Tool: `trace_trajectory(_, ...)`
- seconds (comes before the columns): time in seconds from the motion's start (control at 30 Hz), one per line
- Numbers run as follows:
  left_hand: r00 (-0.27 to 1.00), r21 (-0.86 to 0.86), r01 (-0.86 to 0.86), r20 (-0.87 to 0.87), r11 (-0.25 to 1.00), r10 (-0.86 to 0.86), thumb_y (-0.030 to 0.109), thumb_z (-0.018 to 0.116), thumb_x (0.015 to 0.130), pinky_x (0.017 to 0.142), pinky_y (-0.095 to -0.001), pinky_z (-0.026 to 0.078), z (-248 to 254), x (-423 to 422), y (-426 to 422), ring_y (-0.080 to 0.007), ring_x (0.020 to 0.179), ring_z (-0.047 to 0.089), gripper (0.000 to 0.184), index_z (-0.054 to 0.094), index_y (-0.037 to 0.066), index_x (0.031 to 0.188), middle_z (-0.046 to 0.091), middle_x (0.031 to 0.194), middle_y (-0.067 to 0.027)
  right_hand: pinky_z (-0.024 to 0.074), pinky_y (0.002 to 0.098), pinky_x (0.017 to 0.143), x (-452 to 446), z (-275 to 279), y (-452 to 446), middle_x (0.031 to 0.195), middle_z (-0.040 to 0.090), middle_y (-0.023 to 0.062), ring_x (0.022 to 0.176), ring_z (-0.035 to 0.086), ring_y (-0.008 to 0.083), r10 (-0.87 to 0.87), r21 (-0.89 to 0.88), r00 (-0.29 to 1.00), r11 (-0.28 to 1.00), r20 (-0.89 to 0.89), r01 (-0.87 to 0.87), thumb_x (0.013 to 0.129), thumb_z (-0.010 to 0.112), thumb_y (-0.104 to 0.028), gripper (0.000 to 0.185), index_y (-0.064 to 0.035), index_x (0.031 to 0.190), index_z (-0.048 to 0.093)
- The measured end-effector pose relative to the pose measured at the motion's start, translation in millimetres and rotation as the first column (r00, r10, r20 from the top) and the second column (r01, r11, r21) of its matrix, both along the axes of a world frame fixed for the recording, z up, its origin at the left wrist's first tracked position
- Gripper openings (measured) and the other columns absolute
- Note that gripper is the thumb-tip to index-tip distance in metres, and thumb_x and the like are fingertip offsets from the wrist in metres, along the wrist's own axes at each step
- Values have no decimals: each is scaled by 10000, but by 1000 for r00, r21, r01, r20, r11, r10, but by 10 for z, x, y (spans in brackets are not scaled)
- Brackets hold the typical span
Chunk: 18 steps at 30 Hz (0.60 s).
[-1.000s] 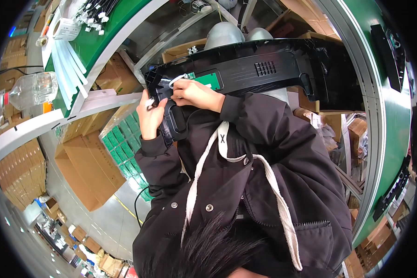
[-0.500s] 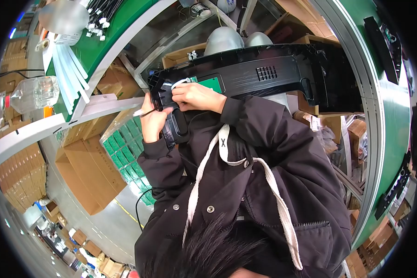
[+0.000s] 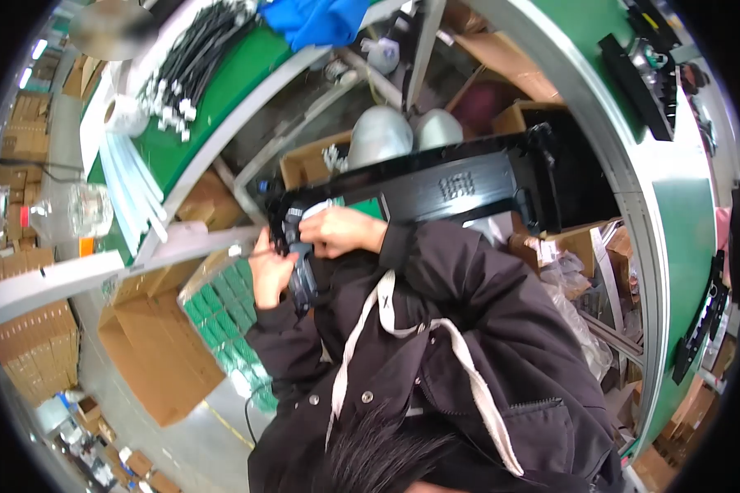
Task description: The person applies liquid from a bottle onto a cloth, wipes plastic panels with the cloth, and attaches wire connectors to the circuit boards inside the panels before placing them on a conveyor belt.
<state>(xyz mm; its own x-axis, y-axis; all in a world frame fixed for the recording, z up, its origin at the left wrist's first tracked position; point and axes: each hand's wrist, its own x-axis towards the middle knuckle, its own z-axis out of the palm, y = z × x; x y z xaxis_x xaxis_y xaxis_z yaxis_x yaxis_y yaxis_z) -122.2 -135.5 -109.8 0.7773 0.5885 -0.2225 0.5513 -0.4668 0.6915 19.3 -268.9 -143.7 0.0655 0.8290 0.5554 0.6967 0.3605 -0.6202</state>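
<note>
A long black plastic panel (image 3: pixel 489 174) lies across the front of my body, with a green circuit board (image 3: pixel 368 208) set near its left part. My left hand (image 3: pixel 270 271) is wrapped round the panel's left end, beside a black protruding part (image 3: pixel 302 283). Just right of it, my right hand (image 3: pixel 337 231) has its fingers pressed together at a white cable (image 3: pixel 322 207) next to the board. Its fingertips are partly hidden and blurred, so what they pinch is unclear.
Black cables (image 3: pixel 201 62), white strips (image 3: pixel 131 185) and a blue cloth (image 3: pixel 316 20) lie on the green bench at upper left. A metal frame rail (image 3: pixel 53 287) runs at left. An open carton (image 3: pixel 160 353) stands below. Another green bench (image 3: pixel 686 238) is at right.
The view has tilted, so the panel and both hands appear lower, and the blue cloth has come into view. Both hands remain at the panel's left end.
</note>
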Motion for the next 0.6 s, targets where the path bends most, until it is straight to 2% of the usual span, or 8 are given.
trace_trajectory(0.23, 928, -430, 162, 371, 888, 10, -17, 646, 713, 803, -293, 460, -303, -67, 131, -174, 924, 577, 577, 401, 11, 1236, 591, 1056, -107, 473, 343, 654, 180, 529, -533, 803, 555, 76, 745, 575, 248, -105, -171, 983, 982, -153, 78, 745, 654, -166, 130, -60, 798, 597)
trace_trajectory(0.3, 940, -667, 167, 330, 726, 87, -56, 606, 744, 875, -294, 423, -145, -133, 42, -185, 1019, 524, 594, 358, 23, 1277, 519, 1160, -91, 471, 340, 640, 534, 1392, -1121, 706, 577, 12, 706, 583, 209, -482, -52, 863, 868, 151, 493, 701, 661, -129, 43, -124, 710, 620)
trace_trajectory(0.33, 961, -741, 138, 260, 657, 92, -73, 591, 749, 908, -297, 403, -27, -188, -3, -194, 1059, 498, 614, 337, 32, 1298, 485, 1198, -84, 471, 336, 632, 751, 1724, -1435, 684, 588, 5, 684, 582, 217, -717, 44, 578, 641, 391, 766, 672, 641, -77, 56, -128, 692, 628)
trace_trajectory(0.37, 954, -767, 150, 279, 624, 113, -86, 591, 745, 912, -295, 400, 112, -225, -72, -195, 1062, 496, 637, 323, 34, 1310, 481, 1196, -88, 443, 362, 540, 1067, 1961, -1812, 660, 567, 71, 619, 553, 259, -893, 405, 331, 437, 307, 803, 660, 594, -62, 27, -87, 666, 584)
trace_trajectory(0.4, 947, -791, 158, 292, 592, 138, -99, 590, 740, 916, -294, 397, 179, -261, -143, -196, 1064, 493, 661, 308, 35, 1322, 477, 1195, -92, 442, 375, 590, 1300, 2121, -2191, 708, 583, 81, 660, 550, 265, -987, 414, 146, 158, 62, 896, 677, 571, -42, 34, -72, 683, 586)
trace_trajectory(0.5, 871, -810, 185, 398, 557, 289, -52, 517, 644, 908, -304, 412, -24, -321, -247, -219, 1069, 495, 741, 301, 35, 1347, 455, 1226, -107, 468, 413, 740, 2260, 2411, -3523, 846, 600, 154, 813, 576, 347, -554, 522, -793, -612, 252, 594, 831, 487, -206, 197, -57, 877, 608)
trace_trajectory(0.53, 837, -830, 195, 418, 523, 352, -34, 498, 619, 907, -307, 416, -40, -330, -285, -226, 1070, 496, 760, 303, 34, 1350, 451, 1231, -111, 489, 417, 723, 2741, 2241, -4074, 844, 599, 164, 800, 580, 378, -316, 462, -889, -767, 331, 444, 820, 482, -219, 235, -49, 908, 618)
trace_trajectory(0.6, 780, -854, 147, 410, 499, 473, 18, 439, 516, 934, -338, 416, -1, -258, -415, -279, 1087, 498, 821, 348, 23, 1332, 458, 1235, -147, 500, 425, 708, 3386, 2022, -5067, 856, 617, 192, 795, 605, 372, -364, 96, -274, -437, 890, 894, 795, 495, -183, 236, -35, 913, 636)
